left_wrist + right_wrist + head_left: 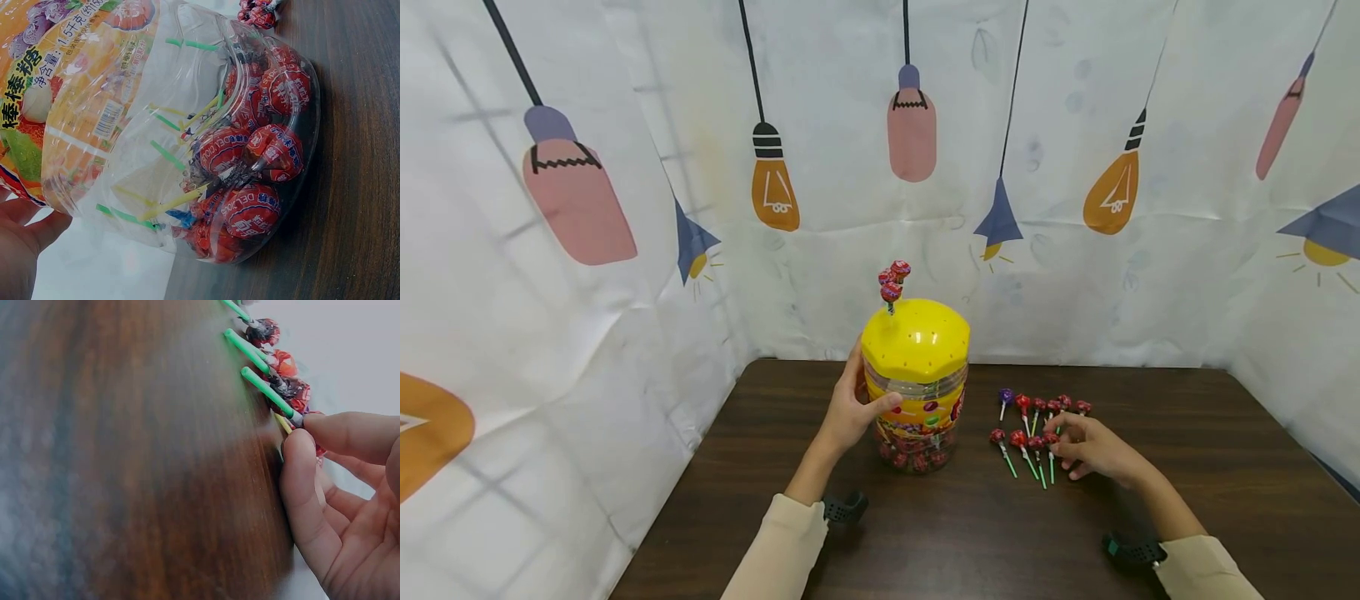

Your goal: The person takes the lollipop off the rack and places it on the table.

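A clear plastic candy jar with a yellow lid stands upright on the table. My left hand grips its left side, thumb across the front. Red-wrapped lollipops with green and yellow sticks show inside, low in the jar. Several more lollipops stand in the lid's left part. To the jar's right, lollipops lie in two rough rows. My right hand is at the right end of the front row, thumb and index finger pinching a green-stick lollipop near its wrapped head.
The dark wooden table extends around the jar and the loose lollipops. A purple lollipop lies at the left end of the back row. Behind hangs a white cloth printed with lamps. Both wrists wear dark straps.
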`<state>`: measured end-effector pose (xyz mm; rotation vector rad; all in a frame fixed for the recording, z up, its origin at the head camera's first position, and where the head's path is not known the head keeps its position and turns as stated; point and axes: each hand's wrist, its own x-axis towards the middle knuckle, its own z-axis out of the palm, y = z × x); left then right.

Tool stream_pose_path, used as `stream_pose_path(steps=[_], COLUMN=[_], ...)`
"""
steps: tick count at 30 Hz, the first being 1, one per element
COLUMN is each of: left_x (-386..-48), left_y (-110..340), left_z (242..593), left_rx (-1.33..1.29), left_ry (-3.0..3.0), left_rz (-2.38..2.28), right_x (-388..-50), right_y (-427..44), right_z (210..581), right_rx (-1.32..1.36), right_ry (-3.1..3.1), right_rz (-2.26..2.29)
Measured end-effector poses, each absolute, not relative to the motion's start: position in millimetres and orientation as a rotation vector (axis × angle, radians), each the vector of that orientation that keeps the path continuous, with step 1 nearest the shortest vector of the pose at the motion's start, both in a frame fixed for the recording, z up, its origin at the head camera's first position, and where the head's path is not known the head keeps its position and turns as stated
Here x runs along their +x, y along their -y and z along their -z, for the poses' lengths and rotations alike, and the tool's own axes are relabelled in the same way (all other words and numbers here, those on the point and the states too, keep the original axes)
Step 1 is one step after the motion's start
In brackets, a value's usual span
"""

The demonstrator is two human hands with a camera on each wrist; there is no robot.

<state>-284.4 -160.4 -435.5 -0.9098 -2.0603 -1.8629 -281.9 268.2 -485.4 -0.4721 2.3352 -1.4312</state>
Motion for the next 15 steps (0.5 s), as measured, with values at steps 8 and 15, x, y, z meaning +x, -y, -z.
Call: stream_pose_path(steps=[8,15], left_x=[-285.5,-284.8], left_y=[160.7,160.5], left_z=[437.0,436.1], left_rx=[-0.910,-0.923], left_ry=[2.056,2.045], left_rz=[1.867,1.871], right_x=[-282.0,-280.2], right_y=[-267.5,-267.3], right_z=[485.7,483.1], right_rx=[-0.434,-0.438], right_ry=[-2.348,-2.317], right_rz=[1.414,1.410])
